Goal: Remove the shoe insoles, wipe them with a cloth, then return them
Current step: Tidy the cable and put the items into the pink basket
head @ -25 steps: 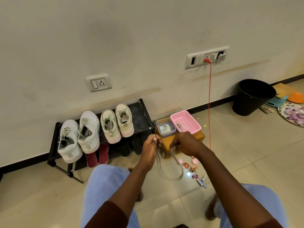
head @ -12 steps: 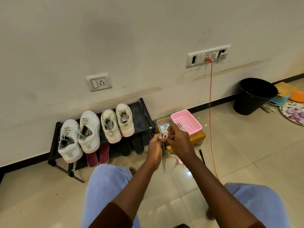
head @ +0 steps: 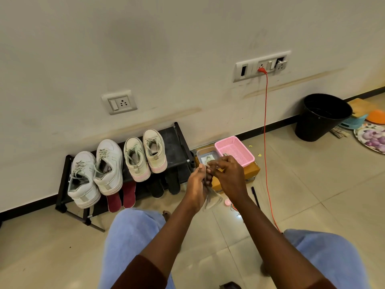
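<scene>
Together, left hand (head: 198, 184) and right hand (head: 231, 178) pinch what seems a limp, pale grey lace (head: 209, 200).

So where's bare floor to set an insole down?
Bare tile between orange cable and black bin, and left of the left knee near the shoe rack. Crowded by the pink basket, under the left hand and right hand holding a grey cord.

At left centre we see a black shoe rack (head: 179, 142) standing on the tiled floor (head: 52, 247) against the wall, with four pale sneakers (head: 108, 163) in a row on its top shelf. Two red insoles (head: 129, 195) and dark slippers (head: 156, 188) lie beneath them. To the right, the floor carries a cardboard box (head: 253, 171), a black bin (head: 323, 117) and, at the frame's right edge, a patterned plate (head: 370, 138).
</scene>
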